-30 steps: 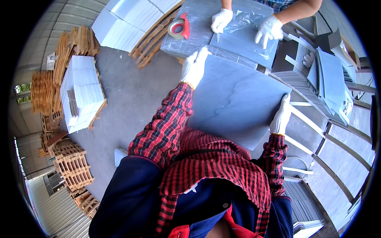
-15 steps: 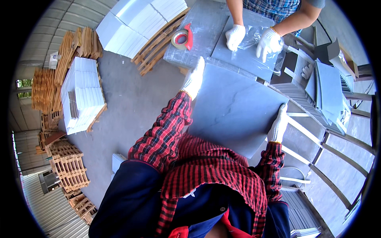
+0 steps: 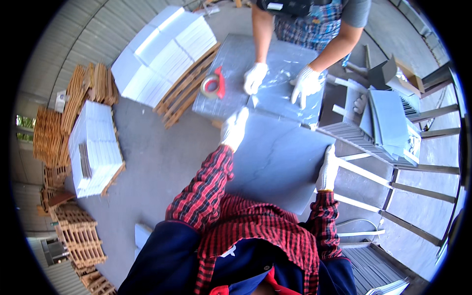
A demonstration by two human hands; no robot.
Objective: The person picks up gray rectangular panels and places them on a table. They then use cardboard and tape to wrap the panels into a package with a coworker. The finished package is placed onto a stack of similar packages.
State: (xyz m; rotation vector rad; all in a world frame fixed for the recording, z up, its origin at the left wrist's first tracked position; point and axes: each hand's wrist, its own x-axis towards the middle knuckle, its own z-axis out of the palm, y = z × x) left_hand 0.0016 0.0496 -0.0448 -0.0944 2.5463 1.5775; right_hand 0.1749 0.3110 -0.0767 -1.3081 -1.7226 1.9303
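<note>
A large square grey tile with a dark vein lies in front of me, held at its two sides. My left hand, in a white knitted glove, is closed on its far left edge. My right hand, gloved alike, grips the right edge, with the fingers mostly hidden under it. The tile's far edge meets the edge of a worktable. There, another person's gloved hands press on clear plastic film over a second grey slab.
A red tape dispenser lies on the table's left part. Stacked grey tiles stand right, above a metal frame. White stacks on pallets and piled wooden pallets are at left. More tiles sit lower right.
The head view has tilted, so the whole scene sits lower in it. The other person's hands have moved left over the film, which looks flatter. My hands keep hold of the tile.
</note>
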